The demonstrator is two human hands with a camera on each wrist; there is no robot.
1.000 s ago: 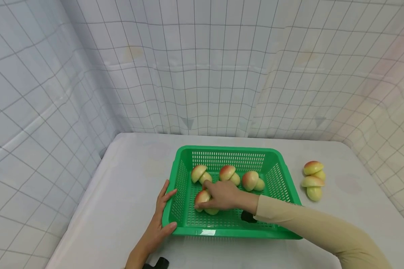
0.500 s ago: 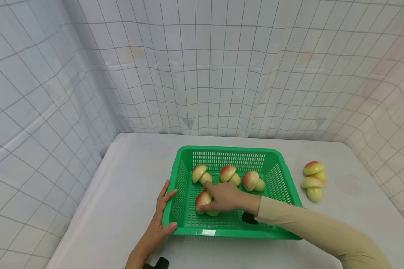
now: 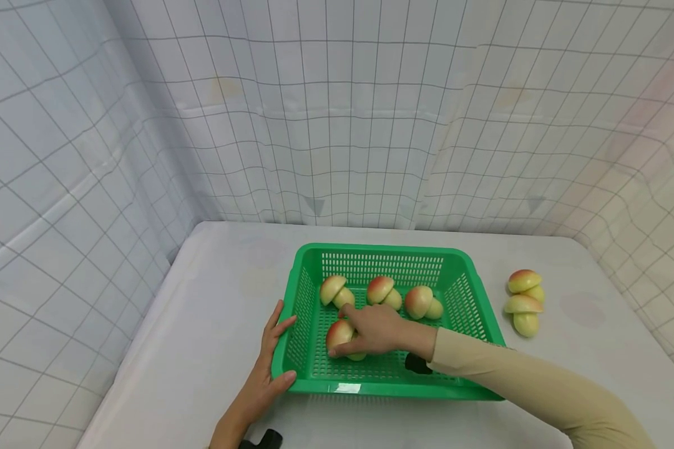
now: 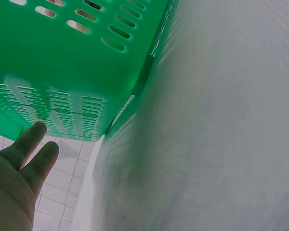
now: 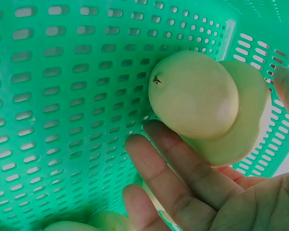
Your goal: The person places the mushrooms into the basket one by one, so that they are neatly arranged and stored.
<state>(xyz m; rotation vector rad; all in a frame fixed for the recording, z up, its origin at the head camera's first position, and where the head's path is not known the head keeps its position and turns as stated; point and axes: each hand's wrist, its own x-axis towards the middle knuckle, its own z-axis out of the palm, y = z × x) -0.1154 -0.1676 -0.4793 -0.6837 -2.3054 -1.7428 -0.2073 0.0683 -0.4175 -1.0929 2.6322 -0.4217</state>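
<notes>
Inside a green plastic basket (image 3: 390, 390), my right hand (image 3: 379, 327) reaches down over a mushroom-shaped fruit-like piece (image 3: 339, 335), red-yellow on its cap and pale green on its stem. Thumb and forefinger lie on either side of this piece in the head view. In the right wrist view its pale oval end (image 5: 192, 94) shows a small dark mark, with other fingers (image 5: 154, 166) beside it, fairly straight. My left hand (image 3: 261, 380) rests against the basket's left side, thumb at the near corner. Its fingers (image 4: 38, 166) look straight in the left wrist view.
Similar pieces lie along the basket's back: one at left (image 3: 332, 290), one in the middle (image 3: 380, 289), one at right (image 3: 419, 302). Two more, a far piece (image 3: 523, 281) and a near piece (image 3: 525, 321), lie on the white table (image 3: 213, 299). Gridded white curtains (image 3: 342, 125) enclose the table.
My right hand and the piece under it have shifted very slightly to the right. The left hand and basket stay practically where they were.
</notes>
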